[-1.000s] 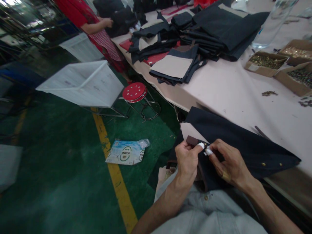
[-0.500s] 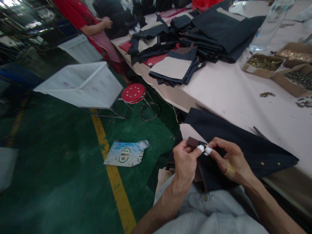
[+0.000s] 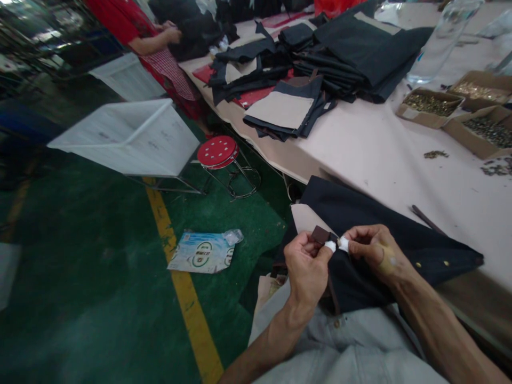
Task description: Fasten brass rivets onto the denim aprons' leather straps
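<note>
My left hand [image 3: 307, 262] is closed on a brown strap [image 3: 321, 234], its thumb and fingers pinching near the strap's end. My right hand [image 3: 373, 249] is closed in a pinch just to the right of that end; whatever lies between its fingertips is too small to make out. White wrapping covers fingertips on both hands, and a tan patch is stuck near my right thumb's base. Under the hands a dark navy fabric piece [image 3: 384, 213] spreads from my lap onto the table edge, with small brass-coloured studs [image 3: 447, 263] near its right corner.
On the pale table [image 3: 360, 144] lie stacked dark fabric pieces [image 3: 360, 58], a clear bottle [image 3: 440, 45], cardboard boxes of small metal parts [image 3: 430, 104] and a thin dark tool [image 3: 428, 219]. Left are a red stool [image 3: 218, 152], a white bin [image 3: 160, 136] and a person [image 3: 154, 45].
The fingertips of my right hand have drawn in more tightly and turned slightly. The brown strap's end has tilted a little in my left hand. The view has shifted slightly.
</note>
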The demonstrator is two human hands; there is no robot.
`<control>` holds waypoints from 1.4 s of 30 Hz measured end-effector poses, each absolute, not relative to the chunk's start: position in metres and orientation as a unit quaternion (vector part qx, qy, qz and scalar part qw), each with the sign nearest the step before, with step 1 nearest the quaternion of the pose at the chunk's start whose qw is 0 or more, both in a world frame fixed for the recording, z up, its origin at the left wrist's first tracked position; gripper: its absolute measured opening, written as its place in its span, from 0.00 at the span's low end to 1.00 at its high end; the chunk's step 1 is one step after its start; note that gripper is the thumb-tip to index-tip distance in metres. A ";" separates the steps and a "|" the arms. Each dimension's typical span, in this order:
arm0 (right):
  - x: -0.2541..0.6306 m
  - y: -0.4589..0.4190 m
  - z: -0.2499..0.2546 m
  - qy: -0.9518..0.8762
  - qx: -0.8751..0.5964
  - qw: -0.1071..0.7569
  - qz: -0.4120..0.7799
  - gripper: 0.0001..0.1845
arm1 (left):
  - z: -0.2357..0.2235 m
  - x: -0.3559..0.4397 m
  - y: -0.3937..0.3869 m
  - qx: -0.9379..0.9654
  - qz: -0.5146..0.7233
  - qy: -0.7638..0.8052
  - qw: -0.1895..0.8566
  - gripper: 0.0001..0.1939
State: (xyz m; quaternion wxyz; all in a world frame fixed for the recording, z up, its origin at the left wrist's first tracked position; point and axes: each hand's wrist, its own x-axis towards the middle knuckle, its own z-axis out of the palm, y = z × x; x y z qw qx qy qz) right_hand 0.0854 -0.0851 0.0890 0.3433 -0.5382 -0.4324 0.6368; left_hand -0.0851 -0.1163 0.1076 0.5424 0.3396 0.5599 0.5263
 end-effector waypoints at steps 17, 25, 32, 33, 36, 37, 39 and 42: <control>0.083 -0.099 0.091 -0.447 -0.573 0.370 0.579 0.10 | 0.101 -0.083 -0.117 0.332 0.519 0.573 0.540 0.09; 0.084 -0.097 0.082 -0.421 -0.571 0.369 0.601 0.10 | 0.101 -0.079 -0.119 0.346 0.502 0.590 0.529 0.08; 0.080 -0.109 0.087 -0.510 -0.589 0.376 0.501 0.08 | 0.099 -0.080 -0.116 0.332 0.516 0.573 0.544 0.08; 0.079 -0.110 0.089 -0.541 -0.583 0.387 0.466 0.07 | 0.099 -0.080 -0.115 0.326 0.522 0.565 0.550 0.08; 0.074 -0.114 0.095 -0.629 -0.534 0.429 0.368 0.05 | 0.100 -0.082 -0.114 0.308 0.539 0.548 0.561 0.09; 0.073 -0.115 0.096 -0.651 -0.512 0.440 0.346 0.05 | 0.101 -0.083 -0.113 0.304 0.542 0.544 0.564 0.09; 0.071 -0.115 0.096 -0.687 -0.472 0.453 0.316 0.06 | 0.101 -0.084 -0.113 0.296 0.546 0.536 0.572 0.09; 0.070 -0.115 0.090 -0.728 -0.443 0.442 0.280 0.09 | 0.101 -0.085 -0.112 0.282 0.546 0.531 0.583 0.09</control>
